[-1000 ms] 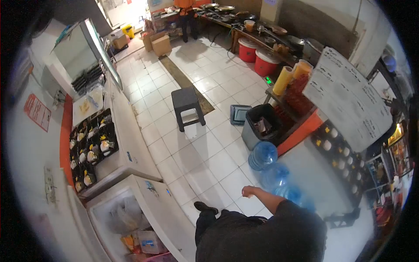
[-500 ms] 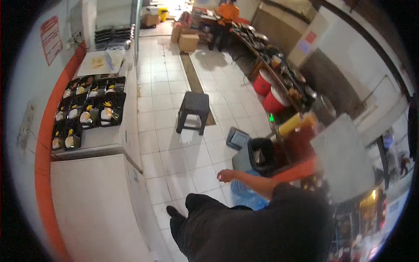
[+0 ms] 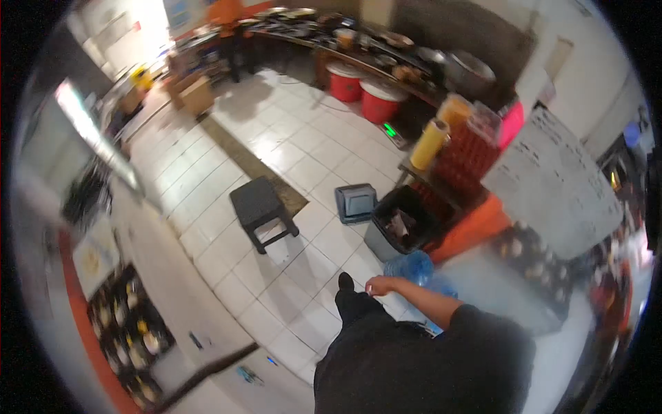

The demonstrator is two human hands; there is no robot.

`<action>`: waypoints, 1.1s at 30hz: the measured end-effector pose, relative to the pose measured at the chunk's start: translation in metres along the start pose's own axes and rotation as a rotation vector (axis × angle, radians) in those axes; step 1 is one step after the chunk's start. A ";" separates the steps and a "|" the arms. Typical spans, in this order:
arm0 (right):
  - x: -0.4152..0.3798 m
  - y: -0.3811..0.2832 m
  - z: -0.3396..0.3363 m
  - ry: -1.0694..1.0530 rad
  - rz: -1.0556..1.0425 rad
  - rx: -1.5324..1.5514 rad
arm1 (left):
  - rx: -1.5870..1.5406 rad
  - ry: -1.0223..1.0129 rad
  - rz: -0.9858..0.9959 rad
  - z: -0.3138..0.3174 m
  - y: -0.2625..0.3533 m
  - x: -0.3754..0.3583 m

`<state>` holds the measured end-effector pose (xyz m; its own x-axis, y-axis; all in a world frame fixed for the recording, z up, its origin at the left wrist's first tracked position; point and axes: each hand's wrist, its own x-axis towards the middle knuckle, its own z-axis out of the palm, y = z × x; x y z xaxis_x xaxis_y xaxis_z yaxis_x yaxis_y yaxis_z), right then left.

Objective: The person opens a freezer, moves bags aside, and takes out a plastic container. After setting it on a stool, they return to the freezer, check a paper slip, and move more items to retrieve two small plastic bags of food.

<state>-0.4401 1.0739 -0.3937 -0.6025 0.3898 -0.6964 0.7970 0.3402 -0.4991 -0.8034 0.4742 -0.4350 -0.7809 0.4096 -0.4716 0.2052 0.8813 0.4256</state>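
Observation:
My right hand (image 3: 380, 285) hangs in front of my dark clothing, its fingers curled closed. A small pale spot shows at the fingertips, too small to make out. Just beyond the forearm are clear blue plastic water jugs (image 3: 408, 266), partly covered by my arm. Behind them a grey bin (image 3: 386, 238) stands uncovered with waste inside, and a grey lid (image 3: 357, 203) is beside it on the floor. My dark shoe (image 3: 345, 281) shows on the tiles near the hand. My left hand is out of view.
A black stool (image 3: 258, 201) stands on the tiled floor. Packed black trays (image 3: 131, 331) lie on the white counter at left. Red buckets (image 3: 381, 102) sit under a cluttered bench. A person in orange (image 3: 225, 12) is at the back. More trays (image 3: 527, 252) lie at right.
My view has swung to the right and I am closer to the stool and bin. The counter of trays has slid to the lower left. My right hand stays curled.

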 end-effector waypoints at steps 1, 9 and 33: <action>0.003 0.016 -0.019 0.071 -0.006 0.039 | -0.215 -0.081 0.041 -0.004 0.052 0.059; -0.059 0.046 -0.239 0.508 -0.042 0.417 | -0.505 -0.177 0.703 -0.012 0.645 0.163; 0.299 -0.030 -0.844 0.314 -0.387 0.669 | -1.136 -0.362 0.593 0.071 1.313 0.540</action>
<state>-0.6800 1.9025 -0.1520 -0.7437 0.6042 -0.2860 0.3283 -0.0426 -0.9436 -0.9141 1.8697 -0.1853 -0.5090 0.8557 -0.0939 -0.2837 -0.0638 0.9568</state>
